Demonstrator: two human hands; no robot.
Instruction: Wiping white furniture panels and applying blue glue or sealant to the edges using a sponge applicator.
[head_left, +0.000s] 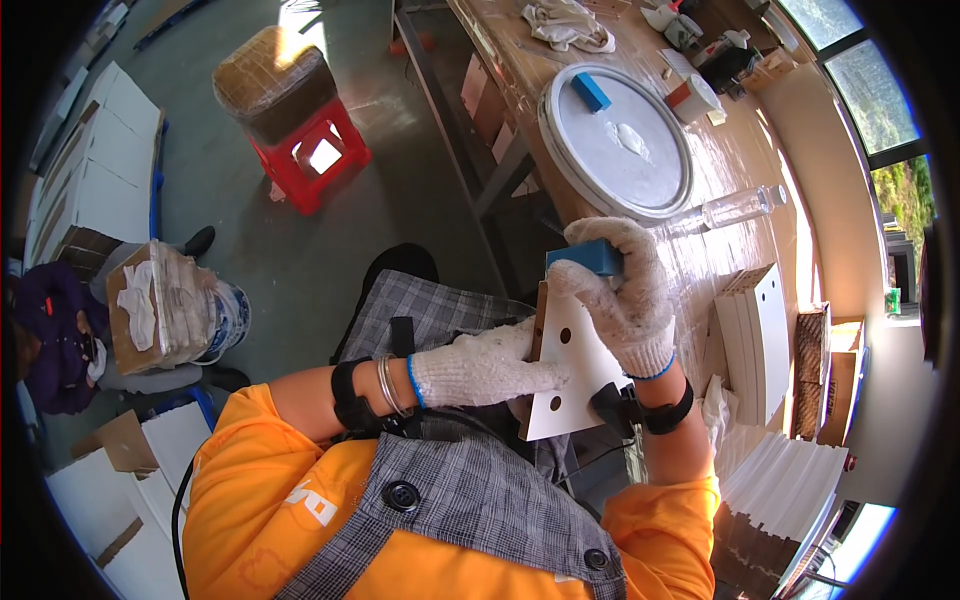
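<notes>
A white panel point(574, 384) with a brown edge and dark round holes stands tilted in front of my lap. My left hand point(485, 368), in a white knitted glove, is closed on this panel, thumb across its white face. At the panel's upper edge, my gloved right hand point(632, 290) pinches a blue sponge block point(585, 260). The block sits over or against that edge; the exact contact is hidden by my fingers. Beyond my right hand, a round grey lid point(580, 165) on the table carries a second blue sponge block point(591, 92) and a whitish smear of paste.
A clear bottle point(738, 207) lies on the wooden table point(510, 75). White panels point(757, 340) stand in a stack at the right, with another stack point(785, 485) nearer. A red stool point(312, 155) is on the floor. At the far left, another person point(65, 325) sits near a covered bucket point(230, 318).
</notes>
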